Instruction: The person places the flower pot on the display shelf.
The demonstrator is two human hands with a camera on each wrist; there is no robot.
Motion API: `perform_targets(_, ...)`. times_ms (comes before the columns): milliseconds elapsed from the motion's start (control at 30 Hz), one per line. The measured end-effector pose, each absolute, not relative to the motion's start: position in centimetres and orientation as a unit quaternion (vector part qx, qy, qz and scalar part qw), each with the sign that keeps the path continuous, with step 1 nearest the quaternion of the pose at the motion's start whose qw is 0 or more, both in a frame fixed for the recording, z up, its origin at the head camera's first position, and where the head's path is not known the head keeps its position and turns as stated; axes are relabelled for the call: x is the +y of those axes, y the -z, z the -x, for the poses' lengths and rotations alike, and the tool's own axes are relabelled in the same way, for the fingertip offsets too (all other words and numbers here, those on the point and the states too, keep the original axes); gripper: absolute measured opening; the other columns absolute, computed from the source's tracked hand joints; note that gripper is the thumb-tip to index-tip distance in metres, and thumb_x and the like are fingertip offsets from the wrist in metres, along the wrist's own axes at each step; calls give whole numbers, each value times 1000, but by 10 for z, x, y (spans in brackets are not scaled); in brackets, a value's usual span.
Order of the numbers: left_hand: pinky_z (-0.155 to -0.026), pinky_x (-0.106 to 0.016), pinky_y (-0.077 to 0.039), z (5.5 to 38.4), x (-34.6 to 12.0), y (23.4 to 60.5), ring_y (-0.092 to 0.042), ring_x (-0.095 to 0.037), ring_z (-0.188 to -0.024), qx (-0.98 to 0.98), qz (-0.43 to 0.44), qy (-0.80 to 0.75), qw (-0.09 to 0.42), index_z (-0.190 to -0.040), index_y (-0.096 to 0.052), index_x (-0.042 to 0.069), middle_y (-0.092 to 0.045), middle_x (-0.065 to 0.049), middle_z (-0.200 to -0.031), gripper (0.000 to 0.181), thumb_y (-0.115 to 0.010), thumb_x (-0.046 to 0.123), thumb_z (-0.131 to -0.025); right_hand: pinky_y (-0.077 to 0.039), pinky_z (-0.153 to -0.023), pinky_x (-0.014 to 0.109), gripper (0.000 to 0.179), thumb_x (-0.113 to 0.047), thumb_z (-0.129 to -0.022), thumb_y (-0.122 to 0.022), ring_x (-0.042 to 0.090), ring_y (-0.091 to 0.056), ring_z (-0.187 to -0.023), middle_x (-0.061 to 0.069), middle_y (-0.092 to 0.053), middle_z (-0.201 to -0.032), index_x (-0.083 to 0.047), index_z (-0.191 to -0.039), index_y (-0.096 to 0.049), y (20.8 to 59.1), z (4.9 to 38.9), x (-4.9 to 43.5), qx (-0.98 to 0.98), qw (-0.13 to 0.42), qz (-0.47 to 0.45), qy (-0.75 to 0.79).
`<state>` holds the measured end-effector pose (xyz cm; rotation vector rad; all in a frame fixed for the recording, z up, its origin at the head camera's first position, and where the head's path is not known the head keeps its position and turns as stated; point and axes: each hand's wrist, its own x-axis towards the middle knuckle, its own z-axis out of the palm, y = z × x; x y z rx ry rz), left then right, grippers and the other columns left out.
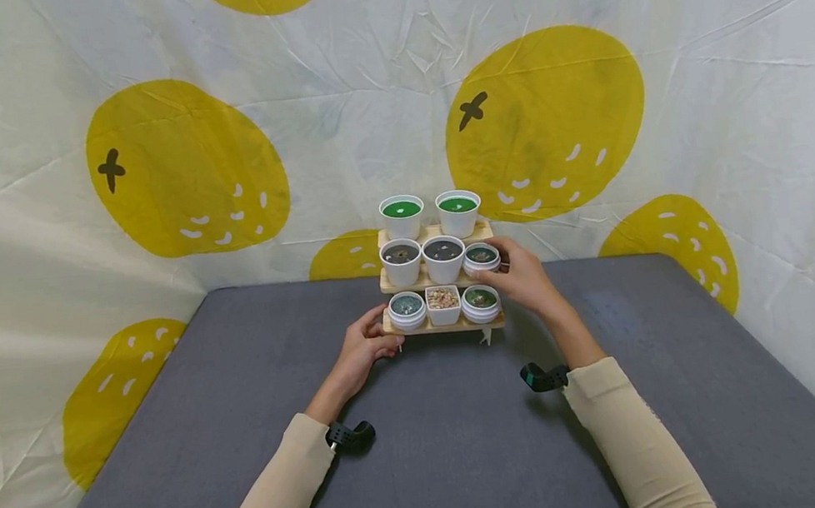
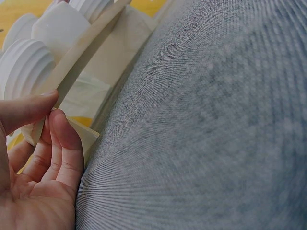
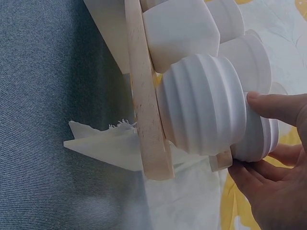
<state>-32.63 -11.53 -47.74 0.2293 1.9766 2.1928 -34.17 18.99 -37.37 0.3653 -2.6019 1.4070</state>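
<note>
A wooden three-tier shelf stand bears several small white pots. At the left end of its lowest board, my left hand pinches the wood, thumb above and fingers beneath, as the left wrist view shows. My right hand holds a round white pot with dark green contents at the right end of the middle tier. Below that sits a ribbed white pot on the lowest board. Two taller cups with bright green contents, one a white cup, stand on the top tier.
A grey cloth-covered table lies under the stand. White fabric with yellow fruit shapes hangs behind and at both sides. A square white pot of pale bits stands mid-row on the lowest tier. Frayed white material shows beneath the board.
</note>
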Motion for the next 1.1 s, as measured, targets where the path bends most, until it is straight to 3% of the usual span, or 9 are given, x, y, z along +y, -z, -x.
perform_targets(333, -70, -25, -58, 328, -116, 477, -67, -13, -78, 666, -81, -736, 94, -157, -42, 12, -72, 0, -93, 78, -76, 1, -88, -45, -114, 54, 77, -18, -94, -77, 43, -53, -137, 29, -50, -150, 2, -156, -36, 370, 344, 191, -867, 71, -122, -478)
perform_targets(733, -68, -25, -58, 327, -116, 480, -67, -13, -74, 667, -80, -736, 88, -156, -43, 10, -71, -1, -89, 77, -75, -1, -87, -44, -116, 54, 65, -16, -94, -77, 42, -52, -138, 25, -52, -149, 0, -149, -47, 365, 338, 196, -851, 86, -117, -505)
perform_targets(1100, -68, -24, -57, 327, -117, 479, -67, -13, -76, 665, -78, -737, 88, -155, -44, 10, -71, 0, -89, 76, -76, 0, -87, -44, -113, 58, 68, -14, -93, -78, 47, -54, -135, 29, -50, -149, -1, -151, -44, 365, 337, 198, -868, 60, -126, -476)
